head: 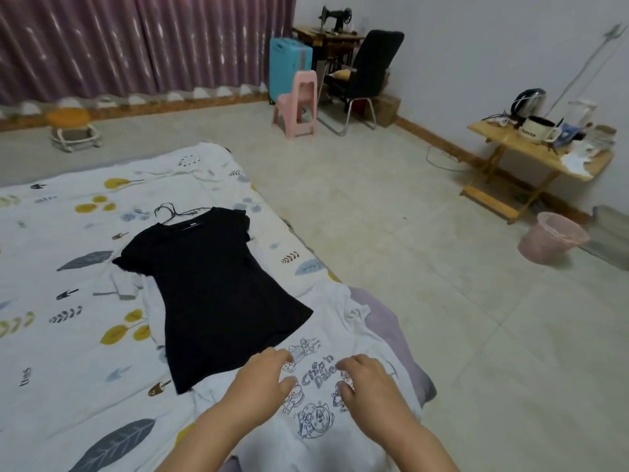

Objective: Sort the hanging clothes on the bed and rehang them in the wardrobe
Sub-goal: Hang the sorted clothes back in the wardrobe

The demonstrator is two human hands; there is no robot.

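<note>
A black short-sleeved top [211, 284] lies flat on the bed [68, 335], still on a thin dark wire hanger [170, 212] whose hook pokes out at the collar. Near the bed's front edge lies a white T-shirt [316, 403] with a blue cartoon print. My left hand [262, 379] and my right hand [367, 383] both rest on that white shirt, fingers relaxed and slightly curved, side by side on the print. Neither hand holds anything. No wardrobe is in view.
The bed has a white leaf-patterned sheet. To the right is tiled floor with a pink bin [551, 238] and a wooden folding table [531, 155] holding a kettle and cups. At the back stand a pink stool [297, 103], a black chair [367, 73], a blue suitcase [287, 64] and curtains.
</note>
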